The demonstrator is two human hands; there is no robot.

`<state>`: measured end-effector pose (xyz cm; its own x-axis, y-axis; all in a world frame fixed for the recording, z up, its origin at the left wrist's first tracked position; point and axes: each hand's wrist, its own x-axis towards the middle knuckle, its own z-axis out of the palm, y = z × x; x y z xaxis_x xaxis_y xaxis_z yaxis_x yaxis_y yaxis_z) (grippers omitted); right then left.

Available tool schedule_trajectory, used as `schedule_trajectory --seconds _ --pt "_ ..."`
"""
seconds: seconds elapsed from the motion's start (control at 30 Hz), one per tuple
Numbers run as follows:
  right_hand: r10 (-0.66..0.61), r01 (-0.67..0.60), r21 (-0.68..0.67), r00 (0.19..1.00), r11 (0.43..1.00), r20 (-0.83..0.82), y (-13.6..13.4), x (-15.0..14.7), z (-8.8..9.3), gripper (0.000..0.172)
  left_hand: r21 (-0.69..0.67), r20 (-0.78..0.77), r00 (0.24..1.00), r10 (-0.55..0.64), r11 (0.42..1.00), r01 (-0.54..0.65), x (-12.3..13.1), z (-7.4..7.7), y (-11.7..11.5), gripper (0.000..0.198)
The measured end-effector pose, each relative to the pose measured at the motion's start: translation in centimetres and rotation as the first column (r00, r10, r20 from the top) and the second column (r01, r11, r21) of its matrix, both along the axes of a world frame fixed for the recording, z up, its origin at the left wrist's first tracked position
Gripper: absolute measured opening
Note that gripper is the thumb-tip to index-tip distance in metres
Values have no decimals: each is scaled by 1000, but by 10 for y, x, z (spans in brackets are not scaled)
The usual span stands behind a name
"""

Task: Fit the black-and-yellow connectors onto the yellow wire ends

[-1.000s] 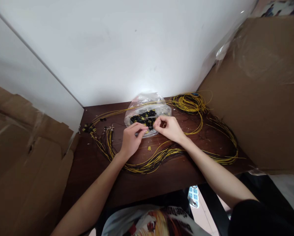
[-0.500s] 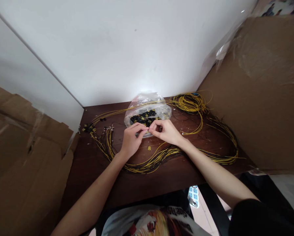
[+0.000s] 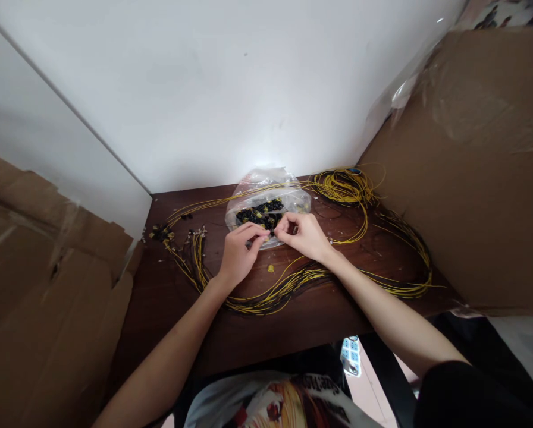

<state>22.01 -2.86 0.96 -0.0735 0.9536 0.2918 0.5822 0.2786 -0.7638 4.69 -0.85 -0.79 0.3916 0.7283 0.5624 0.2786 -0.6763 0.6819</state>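
Observation:
My left hand (image 3: 243, 248) and my right hand (image 3: 303, 238) meet in front of a clear plastic bag (image 3: 244, 193). Each has thumb and forefinger pinched together. Between the fingertips is a tiny dark piece, too small to name. Black and yellow small parts (image 3: 253, 213) lie in the bag, partly hidden behind my hands. Just below my hands a small yellow piece (image 3: 270, 268) rests on the brown table. A long bundle of yellow and black wires (image 3: 266, 304) curves beneath both hands.
A coil of yellow wire (image 3: 344, 187) lies at the back right of the table (image 3: 293, 333). Wire ends with small connectors (image 3: 159, 233) are at the left. Cardboard (image 3: 47, 309) stands on the left and a large cardboard box (image 3: 480, 178) on the right. Behind is a white wall (image 3: 231, 95).
My right hand has shifted slightly to the right, so its fingertips are a little farther from those of my left. A dark speck now shows between them.

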Motion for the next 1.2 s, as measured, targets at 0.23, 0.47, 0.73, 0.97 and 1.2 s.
schedule_trajectory --seconds 0.23,0.47,0.73,0.97,1.2 --pt "-20 20 6 998 1000 63 1 2 0 7 -4 2 1000 -1 1000 1 -1 0 0 12" --pt "64 -83 88 977 993 203 -2 1 0 9 6 1 1000 8 1000 -8 -2 1 1 12" --pt "130 -164 101 951 981 281 -4 0 0 16 12 -3 1000 1 1000 -1 -1 0 0 12" --pt "105 -133 90 959 987 264 -4 -1 1 13 21 -4 1000 2 1000 -2 0 1 0 12" --pt "50 -73 99 974 992 220 -4 0 3 11 9 -5 1000 -1 1000 2 0 1 0 12"
